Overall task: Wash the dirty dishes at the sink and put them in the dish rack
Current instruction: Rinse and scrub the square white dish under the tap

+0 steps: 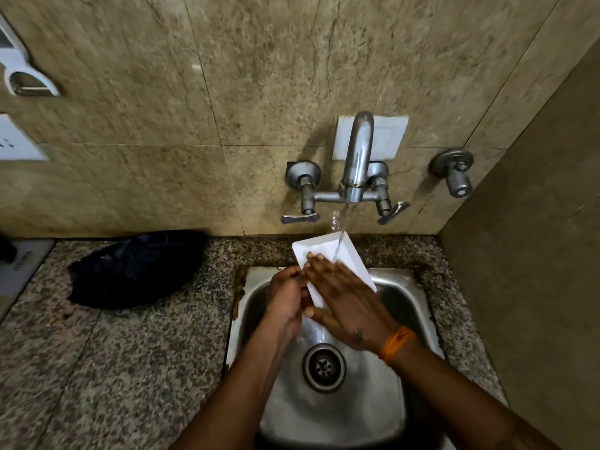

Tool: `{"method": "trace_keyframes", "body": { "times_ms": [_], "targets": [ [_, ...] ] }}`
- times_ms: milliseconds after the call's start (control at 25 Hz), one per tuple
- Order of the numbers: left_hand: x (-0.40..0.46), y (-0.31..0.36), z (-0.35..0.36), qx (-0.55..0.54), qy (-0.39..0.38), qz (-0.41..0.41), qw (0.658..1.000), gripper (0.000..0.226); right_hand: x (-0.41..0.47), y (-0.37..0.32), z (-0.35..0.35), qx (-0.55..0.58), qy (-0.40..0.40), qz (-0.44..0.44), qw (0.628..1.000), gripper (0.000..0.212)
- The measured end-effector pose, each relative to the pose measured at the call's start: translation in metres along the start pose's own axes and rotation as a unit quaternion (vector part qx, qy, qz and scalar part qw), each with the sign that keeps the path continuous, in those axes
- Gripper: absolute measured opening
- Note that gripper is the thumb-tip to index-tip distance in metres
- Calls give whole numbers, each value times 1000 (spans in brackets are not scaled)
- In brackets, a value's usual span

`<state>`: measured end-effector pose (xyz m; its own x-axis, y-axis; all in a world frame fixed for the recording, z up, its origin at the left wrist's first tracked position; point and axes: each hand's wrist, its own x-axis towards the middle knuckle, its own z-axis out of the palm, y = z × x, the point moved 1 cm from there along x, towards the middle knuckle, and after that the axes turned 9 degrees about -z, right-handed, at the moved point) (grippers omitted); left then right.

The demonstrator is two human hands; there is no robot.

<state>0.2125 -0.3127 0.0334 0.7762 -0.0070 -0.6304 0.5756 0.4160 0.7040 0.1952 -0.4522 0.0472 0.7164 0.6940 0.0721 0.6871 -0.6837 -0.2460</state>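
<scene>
A white rectangular dish [324, 248] is held tilted over the steel sink [418, 313], under running water from the wall tap [357, 157]. My left hand [285, 300] grips the dish's near left edge with curled fingers. Over the dish's inner face lies my right hand [344, 297], fingers straight and flat, an orange thread on its wrist. The near part of the dish is hidden by both hands.
A dark cloth bundle [136, 267] lies on the granite counter [97, 368] left of the sink. The sink drain [323, 367] is uncovered. A separate valve [454, 172] sticks out of the wall at right; a side wall stands close on the right.
</scene>
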Motion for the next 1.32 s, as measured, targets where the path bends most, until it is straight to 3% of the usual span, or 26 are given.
{"method": "trace_keyframes", "body": {
  "times_ms": [160,400,600,760,840,880,920,960,1040,1080,1120,1200,1280,1320],
  "targets": [
    [0,1,-1,-62,7,-4,998,16,3,30,-1,36,59,138,988,87],
    [5,-11,-19,-215,54,-68,973,20,-14,-32,29,45,30,-11,998,79],
    [-4,-20,-17,-259,46,-66,962,24,-18,-4,28,73,88,135,984,84],
    [1,-31,-23,-250,61,-85,963,40,-24,-26,39,61,55,82,993,87],
    [1,-33,-23,-273,55,-77,957,31,-27,-9,38,99,116,143,978,83],
    [-3,-33,-23,-278,52,-73,956,27,-26,-2,34,172,155,225,946,79],
    [-8,-32,-22,-281,45,-71,956,26,-24,2,29,277,198,305,889,73],
    [-11,-32,-20,-284,43,-69,955,25,-21,2,26,406,241,357,806,64],
    [-14,-40,-16,-289,32,-73,954,27,-14,-3,27,638,324,360,599,36],
    [-15,-46,-15,-283,34,-81,955,27,-11,-7,28,698,341,367,512,29],
    [-18,-52,-14,-275,36,-91,956,27,-11,-9,32,725,349,383,454,29],
    [-20,-68,-17,-216,39,-102,970,22,-16,-12,43,718,364,428,411,30],
    [-17,-78,-31,-41,126,-49,990,25,-27,-18,57,687,382,450,424,28],
    [-14,-79,-41,90,187,13,978,42,-32,-21,62,667,394,454,440,28]
  ]
}}
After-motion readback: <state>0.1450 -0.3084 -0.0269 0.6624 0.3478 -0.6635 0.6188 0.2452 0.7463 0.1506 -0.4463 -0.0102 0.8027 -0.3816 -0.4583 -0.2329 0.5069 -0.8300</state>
